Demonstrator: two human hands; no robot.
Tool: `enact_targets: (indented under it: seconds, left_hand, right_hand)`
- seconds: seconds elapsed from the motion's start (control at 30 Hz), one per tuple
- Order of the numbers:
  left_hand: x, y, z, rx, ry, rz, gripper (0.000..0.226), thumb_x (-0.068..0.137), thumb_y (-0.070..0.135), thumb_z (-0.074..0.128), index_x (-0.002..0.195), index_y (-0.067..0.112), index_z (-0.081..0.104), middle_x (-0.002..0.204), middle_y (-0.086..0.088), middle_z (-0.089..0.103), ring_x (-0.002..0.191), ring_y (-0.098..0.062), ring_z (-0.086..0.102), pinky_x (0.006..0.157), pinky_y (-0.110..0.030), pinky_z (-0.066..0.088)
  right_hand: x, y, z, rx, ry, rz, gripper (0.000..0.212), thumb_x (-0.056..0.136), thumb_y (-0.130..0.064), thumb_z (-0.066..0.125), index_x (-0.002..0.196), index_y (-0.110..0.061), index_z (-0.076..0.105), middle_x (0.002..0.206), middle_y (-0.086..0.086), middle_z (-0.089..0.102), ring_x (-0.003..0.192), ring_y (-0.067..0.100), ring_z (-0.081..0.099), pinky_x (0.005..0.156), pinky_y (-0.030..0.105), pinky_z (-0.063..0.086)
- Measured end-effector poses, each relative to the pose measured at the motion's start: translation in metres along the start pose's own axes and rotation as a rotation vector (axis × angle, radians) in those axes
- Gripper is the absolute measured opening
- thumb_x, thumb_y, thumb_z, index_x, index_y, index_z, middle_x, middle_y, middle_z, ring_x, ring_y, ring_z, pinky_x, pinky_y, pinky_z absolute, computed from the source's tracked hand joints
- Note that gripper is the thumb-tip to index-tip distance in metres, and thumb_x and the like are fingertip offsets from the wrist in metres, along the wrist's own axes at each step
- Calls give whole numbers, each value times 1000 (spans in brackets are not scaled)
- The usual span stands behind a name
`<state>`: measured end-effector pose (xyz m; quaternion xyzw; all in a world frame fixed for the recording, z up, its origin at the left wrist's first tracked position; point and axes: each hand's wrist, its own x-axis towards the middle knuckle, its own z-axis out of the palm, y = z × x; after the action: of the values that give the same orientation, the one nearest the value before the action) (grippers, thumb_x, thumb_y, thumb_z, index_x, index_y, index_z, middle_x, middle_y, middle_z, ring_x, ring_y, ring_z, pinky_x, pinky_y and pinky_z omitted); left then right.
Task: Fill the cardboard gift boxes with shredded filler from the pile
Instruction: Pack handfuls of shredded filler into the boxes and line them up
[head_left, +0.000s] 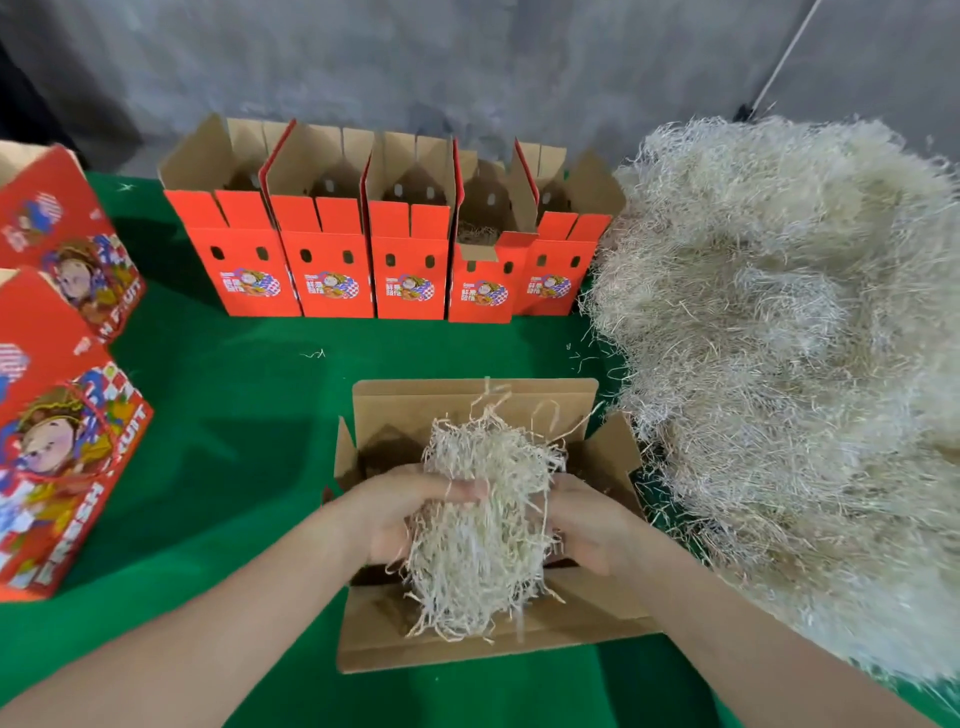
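Filler clump (483, 519) over open box (395, 410), squeezed between both hands. Left hand (395, 509) curls round its left side and right hand (587, 525) cups its right side, so both grip it and neither is free. Clump sits at the box mouth, lower strands trailing over the near flap, not yet down inside. Pile of shredded filler (779, 364) lies right of open box, up against its right flap. Row of red boxes (410, 260) stands behind open box with flaps up; one shows some filler, the rest are too dark to tell. Closed printed boxes (62, 467) stand well left of open box on green cloth (234, 415). Step in hand, by my read, is seating the clump in the cavity. Shift it back over the opening so strands clear the near flap, press down with both hands together, then loosen and spread to the corners. Tuck stragglers in so the flaps can shut. Likely risk is loose strands spilling onto the cloth in front of open box.
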<state>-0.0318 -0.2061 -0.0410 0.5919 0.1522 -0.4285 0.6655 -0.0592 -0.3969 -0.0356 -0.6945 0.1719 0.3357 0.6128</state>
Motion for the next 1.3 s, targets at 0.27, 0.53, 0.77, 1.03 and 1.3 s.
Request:
enact_targets:
  seconds: [0.27,0.53,0.77,1.03,1.3]
  left_hand:
    - [10,1,-16,215,474,214,100,64,4,79,146,14,22,144,-9,36,128,-27,38,107,-42,31]
    - [11,6,-14,227,440,224,110,58,14,86,146,18,20,148,-7,30,133,-24,30,109,-45,23]
    - [3,7,4,-109,44,5,31,52,21,81,81,19,70,121,-11,58,102,-28,61,85,-44,49]
    - [9,3,-12,75,373,167,95,64,7,79,144,15,27,149,-6,30,137,-26,24,111,-49,16]
    - [1,9,-6,-135,34,186,72,64,32,75,129,14,49,129,-6,56,114,-10,55,93,-28,41]
  right_hand:
    - [0,6,-36,-294,194,23,40,90,-30,58,110,4,56,97,-3,61,101,13,56,80,29,51]
    - [-3,-2,-40,-70,59,-112,33,86,-15,59,115,-23,45,118,-8,48,111,12,48,93,41,41]
    - [23,-11,-4,14,106,-65,14,86,-15,57,99,-9,56,99,7,59,94,19,53,90,33,35]
    - [27,6,-45,-11,337,-31,66,92,-13,54,147,-15,17,147,9,33,133,31,34,107,44,27]
    - [17,-8,-19,-22,-51,-114,74,73,-63,60,135,-29,41,144,-10,36,134,14,26,108,53,18]
